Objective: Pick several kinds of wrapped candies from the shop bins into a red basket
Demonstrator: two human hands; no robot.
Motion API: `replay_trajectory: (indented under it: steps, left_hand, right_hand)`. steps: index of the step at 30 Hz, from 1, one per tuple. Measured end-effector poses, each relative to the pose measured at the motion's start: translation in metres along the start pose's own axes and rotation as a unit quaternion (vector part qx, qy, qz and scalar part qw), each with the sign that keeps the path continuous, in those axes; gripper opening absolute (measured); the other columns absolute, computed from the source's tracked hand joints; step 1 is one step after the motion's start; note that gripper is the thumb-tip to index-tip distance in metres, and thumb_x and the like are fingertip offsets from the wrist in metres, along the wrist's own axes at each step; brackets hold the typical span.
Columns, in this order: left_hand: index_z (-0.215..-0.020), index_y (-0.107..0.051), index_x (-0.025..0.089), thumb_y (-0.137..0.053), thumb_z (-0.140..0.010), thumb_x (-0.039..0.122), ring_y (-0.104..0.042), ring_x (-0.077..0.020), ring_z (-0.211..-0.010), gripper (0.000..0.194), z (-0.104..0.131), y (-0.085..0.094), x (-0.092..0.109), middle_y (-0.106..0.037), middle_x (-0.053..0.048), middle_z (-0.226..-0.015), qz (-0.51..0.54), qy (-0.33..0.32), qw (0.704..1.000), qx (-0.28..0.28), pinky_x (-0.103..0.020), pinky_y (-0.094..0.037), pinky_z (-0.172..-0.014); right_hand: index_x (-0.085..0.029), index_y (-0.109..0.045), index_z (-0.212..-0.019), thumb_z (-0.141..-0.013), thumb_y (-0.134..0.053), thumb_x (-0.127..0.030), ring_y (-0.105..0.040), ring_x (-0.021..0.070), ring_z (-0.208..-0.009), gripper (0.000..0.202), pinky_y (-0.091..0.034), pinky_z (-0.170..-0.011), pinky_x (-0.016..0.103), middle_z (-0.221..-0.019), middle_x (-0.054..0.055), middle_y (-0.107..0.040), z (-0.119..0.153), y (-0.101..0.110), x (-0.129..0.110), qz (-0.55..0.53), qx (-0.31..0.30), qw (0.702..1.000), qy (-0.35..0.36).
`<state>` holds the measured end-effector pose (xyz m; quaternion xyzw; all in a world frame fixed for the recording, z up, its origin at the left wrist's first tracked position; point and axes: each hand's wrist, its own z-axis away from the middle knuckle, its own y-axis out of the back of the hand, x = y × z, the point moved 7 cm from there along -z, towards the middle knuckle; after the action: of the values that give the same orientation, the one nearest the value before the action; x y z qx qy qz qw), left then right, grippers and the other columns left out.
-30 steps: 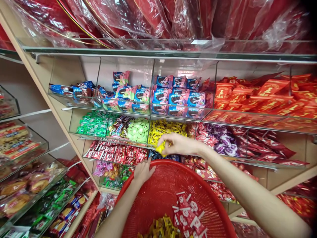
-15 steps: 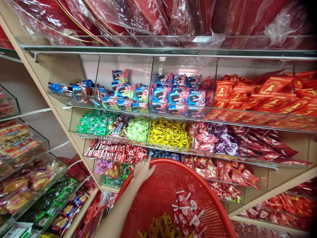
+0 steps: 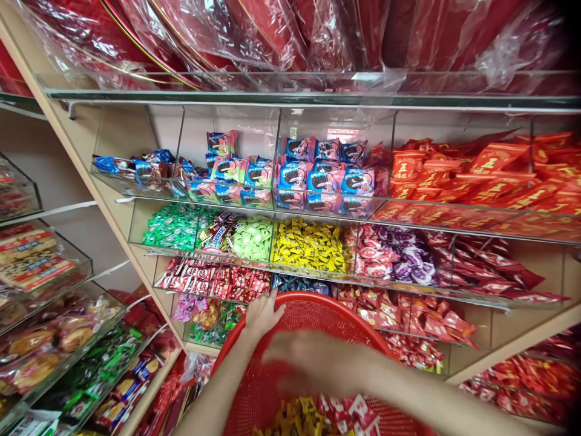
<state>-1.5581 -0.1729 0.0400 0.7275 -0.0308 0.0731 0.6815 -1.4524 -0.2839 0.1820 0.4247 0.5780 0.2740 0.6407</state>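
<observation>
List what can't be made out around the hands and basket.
Right hand: motion blur in the head view hides its fingers and anything they might hold.
Red basket: the head view's bottom edge cuts off its near side.
Yellow candies inside: cut off by that same edge.
Dark blue packets: partly hidden behind the basket's rim, head view.

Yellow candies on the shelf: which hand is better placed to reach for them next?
Probably the right hand: it is over the basket, not gripping it, though blur hides whether it holds anything. The left hand grips the basket's edge, apparently steadying it.
</observation>
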Motion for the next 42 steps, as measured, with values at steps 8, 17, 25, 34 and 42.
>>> replay_trajectory:
  steps: [8,17,25,34,42]
  left_hand:
    - [-0.129,-0.036,0.020,-0.030,-0.083,0.051,-0.057,-0.0233,-0.090,0.056,0.000,-0.003,-0.001,-0.060,-0.010,-0.102,-0.012,-0.004,0.999,0.038,-0.031,-0.043,-0.074]
    - [-0.128,-0.038,0.018,-0.028,-0.084,0.051,-0.058,-0.0224,-0.088,0.056,-0.002,-0.005,-0.003,-0.062,-0.010,-0.101,-0.019,-0.017,0.998,0.051,-0.032,-0.043,-0.074]
    - [-0.129,-0.036,0.019,-0.027,-0.084,0.052,-0.057,-0.0220,-0.091,0.057,-0.001,-0.005,-0.003,-0.060,-0.011,-0.104,-0.025,-0.013,0.998,0.047,-0.031,-0.042,-0.076]
    - [-0.129,-0.036,0.020,-0.028,-0.084,0.052,-0.058,-0.0224,-0.090,0.056,-0.003,-0.005,-0.003,-0.060,-0.010,-0.104,-0.031,-0.010,0.998,0.044,-0.032,-0.043,-0.073]
    - [-0.129,-0.037,0.019,-0.028,-0.084,0.052,-0.058,-0.0219,-0.090,0.056,-0.002,-0.003,-0.002,-0.060,-0.010,-0.104,-0.031,-0.013,0.999,0.038,-0.030,-0.043,-0.072]
  right_hand:
    - [-0.011,-0.061,-0.093,-0.074,-0.056,-0.024,-0.058,0.0165,-0.083,0.024,-0.044,-0.076,0.027,-0.094,0.007,-0.065,-0.049,0.115,0.138,0.048,0.206,0.955,-0.210]
    - [-0.018,-0.066,-0.093,-0.068,-0.061,-0.022,-0.059,0.0140,-0.083,0.025,-0.044,-0.073,0.020,-0.097,0.002,-0.067,-0.095,0.078,0.179,-0.002,0.076,0.968,-0.238]
    - [-0.015,-0.065,-0.097,-0.067,-0.057,-0.012,-0.056,0.0107,-0.070,0.031,-0.044,-0.063,0.019,-0.084,0.001,-0.067,-0.087,0.077,0.201,-0.029,0.097,0.969,-0.225]
    - [-0.012,-0.066,-0.096,-0.064,-0.059,-0.009,-0.056,0.0132,-0.074,0.032,-0.043,-0.069,0.022,-0.087,0.004,-0.066,-0.082,0.079,0.197,-0.008,0.146,0.968,-0.203]
    - [-0.014,-0.069,-0.090,-0.065,-0.060,-0.012,-0.055,0.0144,-0.069,0.026,-0.042,-0.065,0.025,-0.074,0.002,-0.065,-0.075,0.086,0.194,0.009,0.201,0.958,-0.205]
